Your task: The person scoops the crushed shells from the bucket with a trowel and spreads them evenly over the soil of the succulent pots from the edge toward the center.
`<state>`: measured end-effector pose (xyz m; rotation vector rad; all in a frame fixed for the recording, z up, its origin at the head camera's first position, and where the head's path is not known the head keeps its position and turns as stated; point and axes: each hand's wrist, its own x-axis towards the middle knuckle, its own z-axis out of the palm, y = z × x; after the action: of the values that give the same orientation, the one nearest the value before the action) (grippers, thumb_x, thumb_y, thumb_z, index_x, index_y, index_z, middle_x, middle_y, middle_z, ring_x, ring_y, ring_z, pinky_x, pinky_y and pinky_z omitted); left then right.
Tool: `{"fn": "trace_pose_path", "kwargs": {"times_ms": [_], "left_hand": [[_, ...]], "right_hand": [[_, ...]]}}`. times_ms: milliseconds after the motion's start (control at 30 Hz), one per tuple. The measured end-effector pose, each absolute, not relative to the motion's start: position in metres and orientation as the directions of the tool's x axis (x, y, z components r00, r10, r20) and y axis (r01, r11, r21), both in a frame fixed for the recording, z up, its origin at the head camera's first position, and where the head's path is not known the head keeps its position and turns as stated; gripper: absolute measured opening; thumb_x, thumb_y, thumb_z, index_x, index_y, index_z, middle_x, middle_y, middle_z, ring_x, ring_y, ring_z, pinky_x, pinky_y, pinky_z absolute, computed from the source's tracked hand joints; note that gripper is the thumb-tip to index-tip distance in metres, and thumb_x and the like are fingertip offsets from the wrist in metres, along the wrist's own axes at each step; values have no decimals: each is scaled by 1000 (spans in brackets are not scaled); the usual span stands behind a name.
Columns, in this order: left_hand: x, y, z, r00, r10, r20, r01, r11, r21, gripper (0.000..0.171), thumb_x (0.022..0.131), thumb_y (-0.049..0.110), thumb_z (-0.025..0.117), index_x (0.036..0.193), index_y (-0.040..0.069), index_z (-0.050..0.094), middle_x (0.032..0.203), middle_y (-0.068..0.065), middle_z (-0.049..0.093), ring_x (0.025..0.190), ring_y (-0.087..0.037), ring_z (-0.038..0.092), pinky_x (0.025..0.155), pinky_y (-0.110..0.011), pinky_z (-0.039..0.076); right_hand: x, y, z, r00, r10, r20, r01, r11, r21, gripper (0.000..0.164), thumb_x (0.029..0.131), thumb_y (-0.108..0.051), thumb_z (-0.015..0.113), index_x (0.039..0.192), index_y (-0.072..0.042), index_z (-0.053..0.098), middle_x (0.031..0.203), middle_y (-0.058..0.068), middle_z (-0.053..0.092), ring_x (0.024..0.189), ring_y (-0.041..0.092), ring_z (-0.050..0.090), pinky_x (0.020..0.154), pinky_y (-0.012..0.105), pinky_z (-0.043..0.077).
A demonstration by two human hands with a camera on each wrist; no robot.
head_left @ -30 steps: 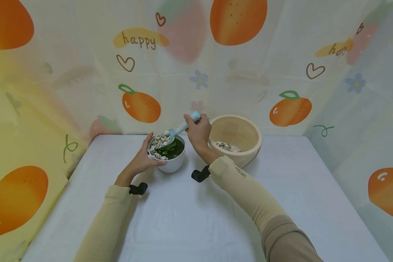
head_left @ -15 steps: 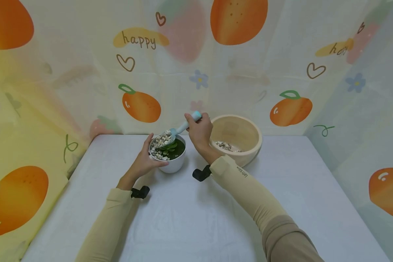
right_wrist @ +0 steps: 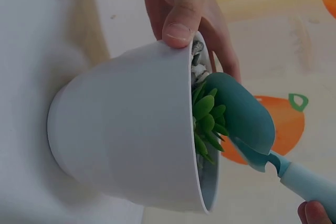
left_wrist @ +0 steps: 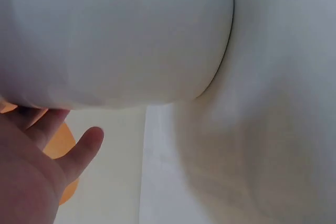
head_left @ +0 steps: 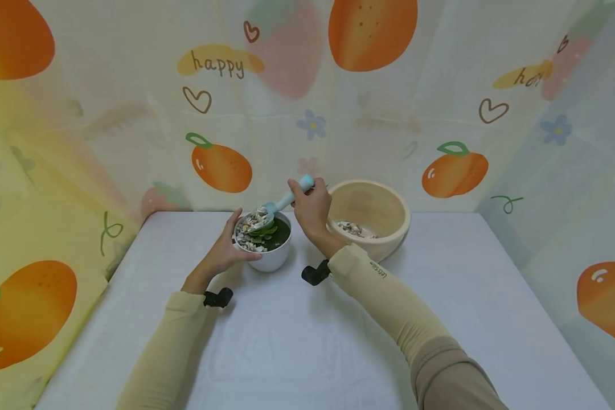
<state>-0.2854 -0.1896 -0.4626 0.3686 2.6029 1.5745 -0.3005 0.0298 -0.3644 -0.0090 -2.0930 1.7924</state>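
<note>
"How does your flowerpot [head_left: 270,261] look?"
"Smooth, faintly glossy plastic; likewise my trowel [head_left: 286,200], towards its one o'clock."
"And around?"
"Rough gravel [head_left: 247,241] at its nine, a smooth matt bowl [head_left: 376,199] at three, matt tablecloth [head_left: 282,341] at six."

Dim, diffuse light — soft shadows spread from the pot [right_wrist: 121,129] over the table [head_left: 266,353] — wrist views look greyer.
</note>
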Motion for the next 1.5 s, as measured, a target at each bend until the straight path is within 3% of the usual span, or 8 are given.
{"fn": "trace_pose_path", "kwargs": {"times_ms": [200,400,600,767,1167,1500], "left_hand": [[-275,-183,-465,-980,182,85,158,441,883,125,69,23,88,158,23,1,161,-15,22,146,-36,25,117,-61,20],[-269,-182,-457,-981,186,62,145,475,868,125,71,25,88,158,20,-2,162,-17,16,147,-39,21,116,-64,20],[-279,-190,-456,-961,271,65,184,444,877,125,71,21,87,157,19,-4,163,-18,14,148,-40,18,117,-65,14],[-280,-190,-460,-964,262,55,160,400,902,124,71,19,87,158,19,-2,163,-15,16,147,-38,22,118,-62,16],[-267,-178,-459,-982,183,45,125,452,883,124,70,30,88,158,23,0,163,-16,14,148,-39,18,116,-64,19],[-275,-186,-456,-961,270,57,170,417,893,123,71,19,87,157,18,-1,163,-17,13,148,-41,18,117,-65,14]], "right_hand": [[-300,31,-365,-931,251,265,-234,146,-961,32,93,-30,67,98,0,55,74,12,62,71,36,70,60,24,57],[-300,32,-365,-932,253,259,-232,131,-964,32,93,-30,67,96,0,54,74,10,60,73,37,70,61,25,58],[-300,31,-365,-924,258,282,-247,160,-956,32,92,-29,68,96,-1,55,73,9,61,65,28,69,59,23,56],[-299,30,-364,-926,258,277,-237,175,-956,32,92,-31,68,96,-2,55,72,8,61,61,23,67,58,23,55],[-296,30,-362,-925,240,295,-252,194,-948,33,91,-32,68,97,-2,56,75,12,63,71,36,70,58,24,55],[-297,29,-363,-913,238,332,-278,231,-932,32,91,-32,68,94,-2,56,73,12,64,66,32,69,57,23,52]]}}
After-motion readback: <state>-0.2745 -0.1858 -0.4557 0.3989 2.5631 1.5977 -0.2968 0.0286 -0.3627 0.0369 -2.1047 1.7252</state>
